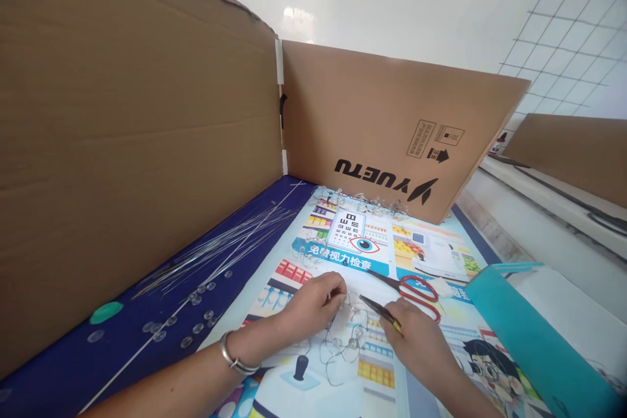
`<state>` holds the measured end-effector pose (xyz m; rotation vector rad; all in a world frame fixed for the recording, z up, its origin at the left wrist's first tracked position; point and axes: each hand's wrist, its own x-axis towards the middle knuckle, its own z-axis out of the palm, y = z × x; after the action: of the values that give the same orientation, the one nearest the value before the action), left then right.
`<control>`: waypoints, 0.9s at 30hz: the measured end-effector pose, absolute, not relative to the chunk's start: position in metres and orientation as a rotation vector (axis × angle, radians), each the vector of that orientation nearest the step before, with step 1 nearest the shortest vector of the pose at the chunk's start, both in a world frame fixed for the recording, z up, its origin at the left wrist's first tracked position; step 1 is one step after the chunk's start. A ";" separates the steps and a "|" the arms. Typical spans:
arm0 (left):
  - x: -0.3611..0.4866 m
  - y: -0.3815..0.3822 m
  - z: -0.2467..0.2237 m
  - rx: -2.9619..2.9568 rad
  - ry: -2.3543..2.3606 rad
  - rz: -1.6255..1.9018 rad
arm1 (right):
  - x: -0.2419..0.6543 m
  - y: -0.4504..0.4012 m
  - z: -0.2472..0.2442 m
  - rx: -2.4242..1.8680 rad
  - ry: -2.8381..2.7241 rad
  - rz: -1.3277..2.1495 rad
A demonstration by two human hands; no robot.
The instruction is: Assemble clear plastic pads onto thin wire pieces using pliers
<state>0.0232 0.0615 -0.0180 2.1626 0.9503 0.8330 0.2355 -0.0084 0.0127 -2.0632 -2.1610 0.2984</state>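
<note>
My left hand (316, 304), with a silver bangle at its wrist, pinches thin wire between thumb and forefinger; its exact grip is partly hidden. Below it lies a looped wire piece with clear round beads (353, 343). My right hand (416, 343) is closed around pliers (379, 311) whose dark, narrow jaws point left at the wire, just right of my left fingertips. Whether the jaws touch the wire I cannot tell. Red-handled scissors (416, 289) lie just beyond my right hand, blades pointing left.
Loose clear beads (198, 328), straight wires (220, 245) and a green oval piece (106, 312) lie on the blue surface at left. Beaded wire pieces (362, 201) line the back. Cardboard walls (372, 117) stand behind and left. A teal folder-like object (533, 339) is at right.
</note>
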 end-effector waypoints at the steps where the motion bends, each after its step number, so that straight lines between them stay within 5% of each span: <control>1: 0.023 0.062 -0.018 2.171 0.952 0.829 | 0.236 -0.008 0.013 -2.049 -2.120 0.348; 27: 0.022 0.056 -0.004 2.250 0.619 0.816 | 0.217 -0.012 0.000 -1.803 -1.945 0.464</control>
<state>0.0220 0.0556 -0.0035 2.2500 0.6189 0.8159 0.2168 -0.0117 0.0004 -1.8034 -1.9451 0.4638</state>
